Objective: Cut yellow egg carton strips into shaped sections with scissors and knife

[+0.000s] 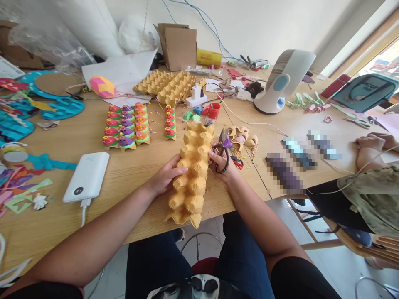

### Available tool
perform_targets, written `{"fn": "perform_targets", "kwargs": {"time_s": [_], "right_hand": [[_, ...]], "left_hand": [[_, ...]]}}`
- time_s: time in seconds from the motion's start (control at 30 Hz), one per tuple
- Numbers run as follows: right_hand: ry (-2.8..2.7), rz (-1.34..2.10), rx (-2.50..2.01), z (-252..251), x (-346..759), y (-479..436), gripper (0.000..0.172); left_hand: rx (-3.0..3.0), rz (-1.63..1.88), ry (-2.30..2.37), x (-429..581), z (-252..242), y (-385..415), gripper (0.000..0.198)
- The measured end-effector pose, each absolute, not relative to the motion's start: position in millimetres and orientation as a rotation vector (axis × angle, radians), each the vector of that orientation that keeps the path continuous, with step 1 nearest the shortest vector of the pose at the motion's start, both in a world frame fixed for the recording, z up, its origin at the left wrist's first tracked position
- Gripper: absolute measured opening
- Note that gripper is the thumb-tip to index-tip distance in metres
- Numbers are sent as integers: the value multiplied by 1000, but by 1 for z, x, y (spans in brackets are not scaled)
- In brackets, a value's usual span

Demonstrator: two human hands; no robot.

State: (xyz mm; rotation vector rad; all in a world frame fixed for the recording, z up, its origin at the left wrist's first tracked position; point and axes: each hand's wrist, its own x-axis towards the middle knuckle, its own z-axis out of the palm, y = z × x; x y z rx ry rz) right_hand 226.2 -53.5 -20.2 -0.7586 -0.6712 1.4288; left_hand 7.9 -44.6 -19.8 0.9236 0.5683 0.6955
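A long strip of yellow-brown egg carton (190,172) lies upside down across the near table edge, its cups facing up. My left hand (165,179) grips its left side, fingers curled over a cup. My right hand (222,162) sits at the strip's right side, fingers through the black handles of a pair of scissors (222,143) whose blades point up and away. Small cut-off carton cups (241,137) and crumbs lie just right of the scissors.
Rows of painted carton cups (127,128) stand behind the strip, whole egg trays (165,85) beyond. A white power bank (87,176) lies left. A white fan (282,83), cardboard box (179,45) and red cup (213,110) stand further back. Another person's hands (372,143) rest at right.
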Motion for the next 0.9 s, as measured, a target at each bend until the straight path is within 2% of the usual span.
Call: {"fn": "perform_targets", "kwargs": {"time_s": [0.27,0.47,0.9], "right_hand": [[-639,1454,-758,-19,226,-54,53],[-615,1464,-765,-22,226,-52,58],[-773,1401,-824,-16,225,-56,60]], "left_hand": [[871,710,549,5,-28,-40,57],[865,743,571,5,-25,-39,66],[898,755,548,5,-22,-40,67]]}}
